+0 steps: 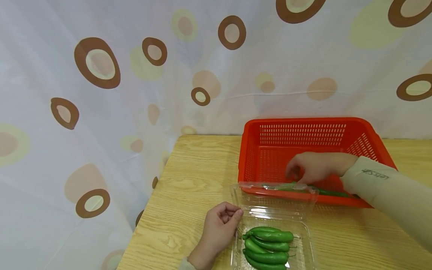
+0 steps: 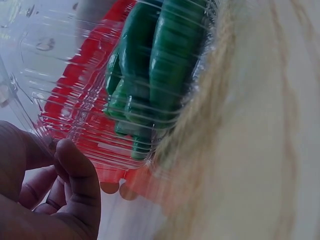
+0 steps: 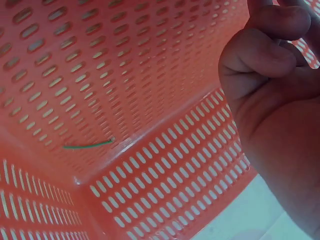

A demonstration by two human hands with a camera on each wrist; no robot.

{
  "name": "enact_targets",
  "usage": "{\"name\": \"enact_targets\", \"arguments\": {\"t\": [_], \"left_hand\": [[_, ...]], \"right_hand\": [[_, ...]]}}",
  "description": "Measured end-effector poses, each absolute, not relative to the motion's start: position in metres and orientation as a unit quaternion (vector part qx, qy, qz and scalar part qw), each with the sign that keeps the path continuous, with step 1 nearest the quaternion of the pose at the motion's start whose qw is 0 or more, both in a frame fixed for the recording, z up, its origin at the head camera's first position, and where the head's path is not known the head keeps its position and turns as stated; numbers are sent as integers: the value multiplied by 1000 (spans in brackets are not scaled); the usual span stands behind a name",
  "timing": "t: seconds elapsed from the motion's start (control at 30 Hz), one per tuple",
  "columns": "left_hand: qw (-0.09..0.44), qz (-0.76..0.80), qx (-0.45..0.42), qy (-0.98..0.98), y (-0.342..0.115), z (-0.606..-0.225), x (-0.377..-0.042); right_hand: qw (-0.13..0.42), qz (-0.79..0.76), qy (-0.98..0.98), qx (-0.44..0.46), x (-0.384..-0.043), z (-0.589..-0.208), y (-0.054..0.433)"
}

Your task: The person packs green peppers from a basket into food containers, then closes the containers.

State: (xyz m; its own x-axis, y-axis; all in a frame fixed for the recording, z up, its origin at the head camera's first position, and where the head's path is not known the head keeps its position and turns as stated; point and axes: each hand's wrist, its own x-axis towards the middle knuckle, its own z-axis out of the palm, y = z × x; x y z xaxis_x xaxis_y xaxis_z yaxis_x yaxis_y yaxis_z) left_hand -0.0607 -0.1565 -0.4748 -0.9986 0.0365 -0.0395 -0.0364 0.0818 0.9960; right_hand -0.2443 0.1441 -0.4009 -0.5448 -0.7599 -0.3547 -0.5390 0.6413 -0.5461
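pinching clear box (image 1: 303, 238) w/ l hand (image 1: 218, 228), r hand (image 1: 312, 167) loosely curled in red bskt (image 1: 302, 121)

Clear plastic box (image 1: 306, 245), open in front of the red basket (image 1: 302, 120), with its lid (image 1: 270, 213) raised toward the basket's near rim and its left edge pinched near the hinge by the left hand (image 1: 219, 225). Inside the box, plump, glossy green peppers (image 1: 268, 257) side by side, stems mostly rightward. More green peppers (image 1: 330, 192) along the slotted basket's near wall, just below the right hand (image 1: 314, 167).
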Motion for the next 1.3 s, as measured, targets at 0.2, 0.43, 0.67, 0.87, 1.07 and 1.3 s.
{"name": "enact_targets", "arguments": {"t": [0.2, 0.43, 0.67, 0.87, 1.07, 1.3], "left_hand": [[28, 672, -2, 740, -157, -473, -61], [29, 676, -5, 736, -156, -472, -60], [29, 679, -1, 733, -156, -472, -60], [25, 677, 2, 736, -156, -472, -60], [30, 682, -1, 731, -156, -470, -58], [29, 674, -3, 738, -157, -469, -56]], "right_hand": [[329, -182, 855, -356, -245, -405, 141], [340, -169, 852, -361, -244, -406, 137], [327, -155, 854, -372, -245, -404, 136], [248, -146, 875, -389, -247, -386, 141], [146, -185, 905, -354, -238, -340, 147], [-51, -237, 859, -452, -194, -289, 152]]}}
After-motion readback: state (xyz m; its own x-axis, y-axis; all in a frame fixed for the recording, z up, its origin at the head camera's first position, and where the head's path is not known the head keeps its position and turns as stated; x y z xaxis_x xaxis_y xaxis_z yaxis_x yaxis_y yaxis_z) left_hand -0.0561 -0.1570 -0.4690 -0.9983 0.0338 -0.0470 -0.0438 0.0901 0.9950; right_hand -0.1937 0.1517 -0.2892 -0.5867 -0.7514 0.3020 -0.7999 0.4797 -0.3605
